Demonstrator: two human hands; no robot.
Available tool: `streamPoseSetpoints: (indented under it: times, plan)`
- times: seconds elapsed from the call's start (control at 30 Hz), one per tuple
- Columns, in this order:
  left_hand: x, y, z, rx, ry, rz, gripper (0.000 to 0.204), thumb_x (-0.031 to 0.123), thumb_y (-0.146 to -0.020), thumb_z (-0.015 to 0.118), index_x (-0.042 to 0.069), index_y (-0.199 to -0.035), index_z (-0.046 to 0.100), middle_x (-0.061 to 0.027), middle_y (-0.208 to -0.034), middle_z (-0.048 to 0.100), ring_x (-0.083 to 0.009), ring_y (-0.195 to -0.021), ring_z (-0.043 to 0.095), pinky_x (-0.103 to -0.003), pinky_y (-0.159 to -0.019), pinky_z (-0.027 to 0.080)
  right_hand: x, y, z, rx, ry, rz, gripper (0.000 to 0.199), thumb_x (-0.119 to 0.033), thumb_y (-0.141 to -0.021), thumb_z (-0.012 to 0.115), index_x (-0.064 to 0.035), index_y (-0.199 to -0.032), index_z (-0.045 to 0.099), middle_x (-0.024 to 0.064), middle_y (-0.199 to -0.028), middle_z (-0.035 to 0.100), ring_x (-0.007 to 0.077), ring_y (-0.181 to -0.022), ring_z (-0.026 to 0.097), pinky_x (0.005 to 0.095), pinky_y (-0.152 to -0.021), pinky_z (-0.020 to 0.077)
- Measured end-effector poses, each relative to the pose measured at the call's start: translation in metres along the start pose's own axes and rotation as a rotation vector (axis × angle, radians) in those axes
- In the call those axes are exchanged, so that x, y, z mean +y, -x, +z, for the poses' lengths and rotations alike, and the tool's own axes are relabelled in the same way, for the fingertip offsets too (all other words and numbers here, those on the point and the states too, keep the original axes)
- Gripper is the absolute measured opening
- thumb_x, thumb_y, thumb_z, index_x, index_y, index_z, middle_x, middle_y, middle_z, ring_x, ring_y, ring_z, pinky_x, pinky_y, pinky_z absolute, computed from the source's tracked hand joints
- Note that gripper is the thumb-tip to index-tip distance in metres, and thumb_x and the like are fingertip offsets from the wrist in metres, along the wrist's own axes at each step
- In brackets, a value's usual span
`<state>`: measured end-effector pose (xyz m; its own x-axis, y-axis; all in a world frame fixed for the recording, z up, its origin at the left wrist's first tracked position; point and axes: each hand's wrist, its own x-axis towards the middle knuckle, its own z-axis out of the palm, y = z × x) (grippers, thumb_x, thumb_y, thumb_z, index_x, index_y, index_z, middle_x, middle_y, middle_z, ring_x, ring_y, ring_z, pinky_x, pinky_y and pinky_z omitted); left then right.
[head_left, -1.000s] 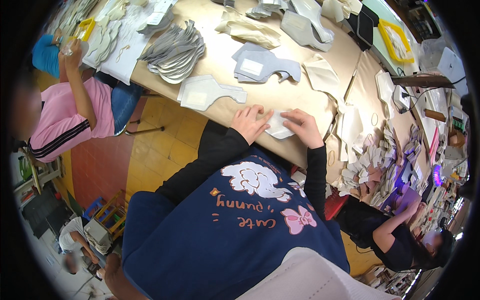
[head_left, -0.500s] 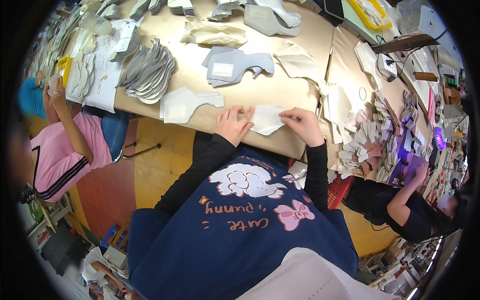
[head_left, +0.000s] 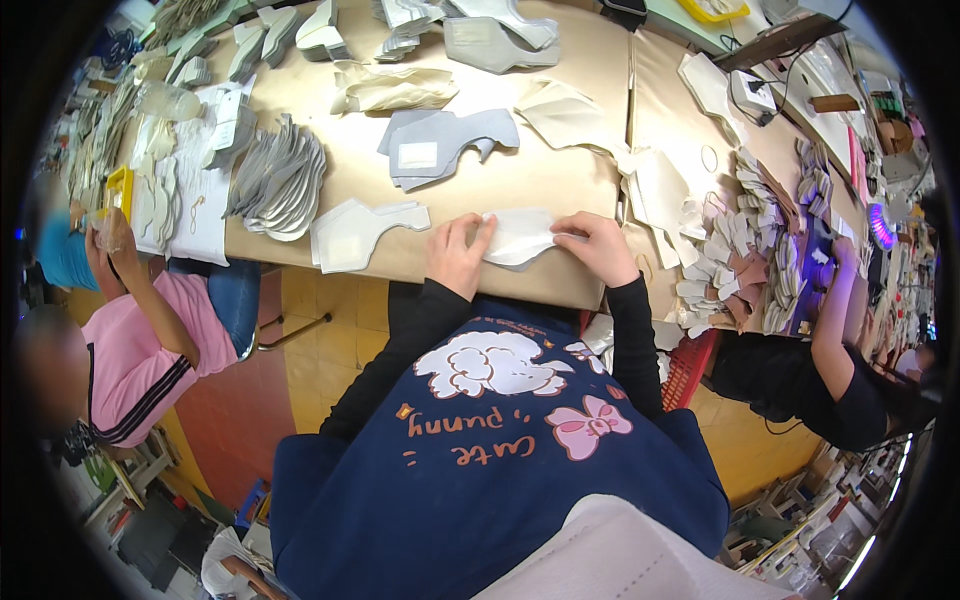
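The left hand [head_left: 457, 257] is laid half spread on the near counter [head_left: 557, 287], against the left edge of the sheet [head_left: 520, 232]; the right edge is pinched by the right hand [head_left: 600, 248]. Slack should be eased out evenly.

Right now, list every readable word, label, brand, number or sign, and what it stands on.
Navy-blue fabric top with white and pink prints: large orange-brown lettering, upside down in view, legible but not copied here; the smaller curved line above is too small to read.
White rectangular label on the blue-grey cut piece: any print too small to read.
Thin white sheet being handled: no lettering visible.
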<state>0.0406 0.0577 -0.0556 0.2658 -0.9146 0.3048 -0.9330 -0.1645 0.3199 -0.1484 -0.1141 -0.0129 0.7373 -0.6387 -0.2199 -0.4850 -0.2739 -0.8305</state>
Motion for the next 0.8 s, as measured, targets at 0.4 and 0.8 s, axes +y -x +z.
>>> streamPoseSetpoints:
  times: [0.4,0.8]
  plan:
    - [0.031,-0.017,0.020,-0.086,0.211,0.198,0.045,0.016,-0.085,0.065,0.014,-0.130,0.058,-0.0063,-0.134,0.053,-0.0252,-0.122,0.050,-0.040,-0.103,0.040,0.011,0.007,0.003,0.081,0.022,-0.055,0.023,-0.007,-0.079,0.072,-0.0025,-0.102,0.071,0.0113,-0.089,0.068,0.0240,-0.080,0.067,0.0326,-0.077,0.0527]
    - [0.043,-0.016,0.017,-0.169,0.130,0.191,0.057,0.011,-0.081,0.059,0.026,-0.136,0.054,-0.0043,-0.141,0.048,-0.0257,-0.127,0.046,-0.043,-0.107,0.035,0.024,0.032,-0.014,0.210,-0.129,0.155,0.025,-0.002,-0.081,0.071,0.0012,-0.105,0.070,0.0049,-0.080,0.065,0.0104,-0.069,0.060,0.0245,-0.065,0.0505]
